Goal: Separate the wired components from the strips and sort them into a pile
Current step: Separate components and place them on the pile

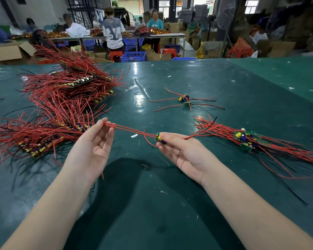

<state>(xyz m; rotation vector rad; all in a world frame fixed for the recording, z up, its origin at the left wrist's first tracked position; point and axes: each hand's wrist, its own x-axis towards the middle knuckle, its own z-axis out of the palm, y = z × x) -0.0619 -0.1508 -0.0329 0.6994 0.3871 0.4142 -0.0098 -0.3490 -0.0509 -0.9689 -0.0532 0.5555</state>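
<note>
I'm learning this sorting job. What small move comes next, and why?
Probably let the left hand release the red wires and have the right hand lay its small board on the pile beside it: the board looks already free.

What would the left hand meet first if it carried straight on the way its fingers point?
Probably the heap of unsorted strips: the left hand, pinching the red wires, points up and away toward the heap's right edge. Depth is unclear, so it might pass just beside.

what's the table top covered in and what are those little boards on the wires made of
The table cover looks like dark green vinyl or rubber sheet: glossy, with window glare and creases. The small board pinched by the right hand looks like green circuit-board laminate, matte, bearing a yellow-sleeved capacitor. Its red wires, held by the left hand, seem plastic-insulated.
</note>
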